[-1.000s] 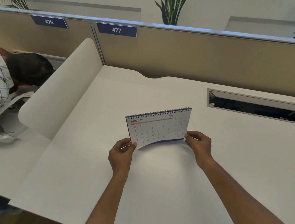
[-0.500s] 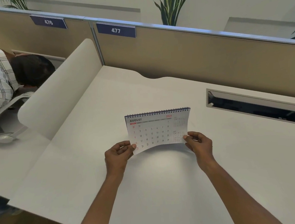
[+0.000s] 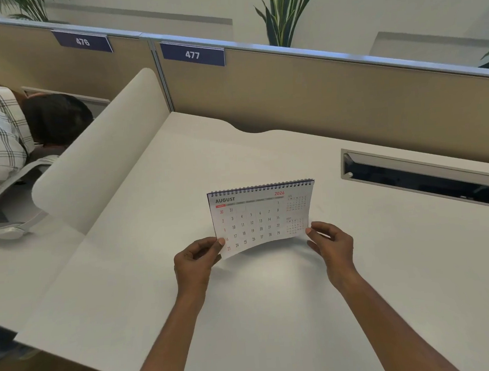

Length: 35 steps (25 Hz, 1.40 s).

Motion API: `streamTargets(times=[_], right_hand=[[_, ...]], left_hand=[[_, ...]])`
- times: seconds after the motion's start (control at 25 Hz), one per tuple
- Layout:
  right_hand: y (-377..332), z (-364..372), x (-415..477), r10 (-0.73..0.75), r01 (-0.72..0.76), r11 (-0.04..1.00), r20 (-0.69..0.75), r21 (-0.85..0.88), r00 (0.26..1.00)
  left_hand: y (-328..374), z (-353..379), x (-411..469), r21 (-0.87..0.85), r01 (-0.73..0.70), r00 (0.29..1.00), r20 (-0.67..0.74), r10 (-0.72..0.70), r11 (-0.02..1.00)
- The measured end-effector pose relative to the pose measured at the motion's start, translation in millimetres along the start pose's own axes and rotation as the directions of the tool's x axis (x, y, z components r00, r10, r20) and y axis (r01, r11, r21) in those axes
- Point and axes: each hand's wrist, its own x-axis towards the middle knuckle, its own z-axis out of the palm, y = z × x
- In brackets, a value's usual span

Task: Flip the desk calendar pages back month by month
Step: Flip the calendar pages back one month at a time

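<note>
A spiral-bound desk calendar [image 3: 261,216] stands on the white desk [image 3: 277,314], its front page reading AUGUST 2026. That page is lifted off the stand and bows upward in the middle. My left hand [image 3: 195,262] pinches the page's lower left corner between thumb and fingers. My right hand [image 3: 331,244] pinches the lower right corner the same way. The calendar's base and the pages behind are hidden by the raised sheet.
A cable tray opening [image 3: 424,178] is sunk into the desk at the right. A tan partition [image 3: 318,91] with label 477 [image 3: 192,54] closes the back. A curved white divider [image 3: 100,150] stands at the left, with another person [image 3: 13,130] bent over beyond it.
The August page's lower edge has risen and curled further off the stand, hiding the dark base that showed beneath it a second ago. Both hands keep their hold on the corners.
</note>
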Motion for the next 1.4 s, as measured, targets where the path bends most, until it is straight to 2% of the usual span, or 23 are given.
streamTargets(times=[0.16,0.32,0.6,0.92,1.16,1.28,1.4], right_hand=[[-1.3,-0.2,-1.1,0.023,-0.022,0.999,0.03,-0.027,0.999],[-5.1,0.5,-3.1,0.025,-0.026,0.998,0.017,0.063,1.0],[-13.2,-4.2,-6.1,0.028,-0.031,0.993,0.026,0.115,0.999],[-23.0,-13.4,-16.4,-0.018,0.011,0.997,0.098,0.077,0.995],[-39.2,-16.1,-19.9,0.078,-0.127,0.944,0.171,0.303,0.982],[-47.3,-14.6,-19.9,0.051,-0.096,0.958,0.169,0.27,0.984],[-48.8,-13.4,-19.6,0.006,-0.035,0.98,0.152,0.193,0.988]], left_hand=[[2.1,-2.8,-1.1,-0.012,0.005,0.999,0.05,-0.004,1.0],[5.7,-5.1,-2.1,-0.067,0.036,0.993,0.115,-0.028,0.997],[14.2,-9.7,-5.4,-0.106,0.026,0.983,0.186,-0.006,0.994],[17.6,-12.3,-11.8,-0.085,0.021,0.986,0.167,-0.006,0.996],[23.4,-13.2,-11.3,-0.107,0.002,0.98,0.199,0.02,0.994],[29.8,-10.2,-9.5,-0.158,0.054,0.98,0.199,-0.021,0.986],[31.3,-9.1,-9.0,-0.151,0.045,0.974,0.228,-0.009,0.987]])
